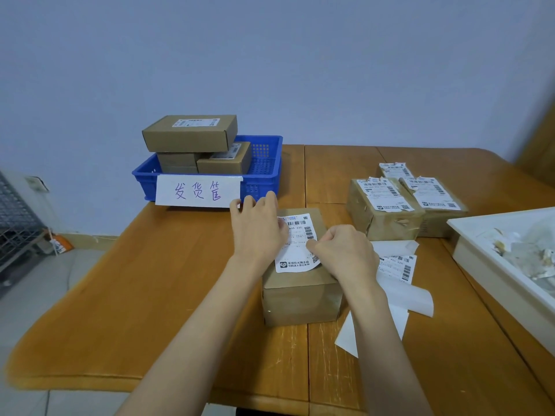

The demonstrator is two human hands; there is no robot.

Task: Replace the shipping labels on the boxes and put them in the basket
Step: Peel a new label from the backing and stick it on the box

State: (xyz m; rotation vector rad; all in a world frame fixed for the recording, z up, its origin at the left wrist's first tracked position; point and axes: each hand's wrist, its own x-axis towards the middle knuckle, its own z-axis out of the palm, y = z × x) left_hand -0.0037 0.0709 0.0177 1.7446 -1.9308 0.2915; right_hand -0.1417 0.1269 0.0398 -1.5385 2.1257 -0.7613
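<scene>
box: a brown cardboard box [301, 283] sat near the front middle of the table, long side running away from the viewer, well apart from the basket; probably kept close so both hands could press down on its top.
table: a wooden table [150, 295] had a wide bare stretch to the left of the box, which looked like the freest path toward the basket; its front edge was close below the box.
basket: a blue plastic basket [267, 175] stood at the far left corner, a white handwritten sign on its front wall, and held several boxes, the top one stacked above the rim; room remained in its right part.
tray: a white tray [480, 256] lay at the right edge with torn scraps inside, likely for waste.
waiting boxes: two brown boxes [387, 214] with torn labels sat far right, touching each other, apparently not yet redone.
backing sheets: loose white sheets [402, 289] lay just right of the box, crowding that side.
new label: a white shipping label [295, 244] lay on the box top, its near edge curling slightly at the box's front rim.
left hand: the left hand [258, 226] pressed on the label's left edge, fingers fairly straight and spread, apparently to smooth it down.
right hand: the right hand [345, 250] had fingers curled, thumb and fingertip seemingly pinching the label's right edge.
</scene>
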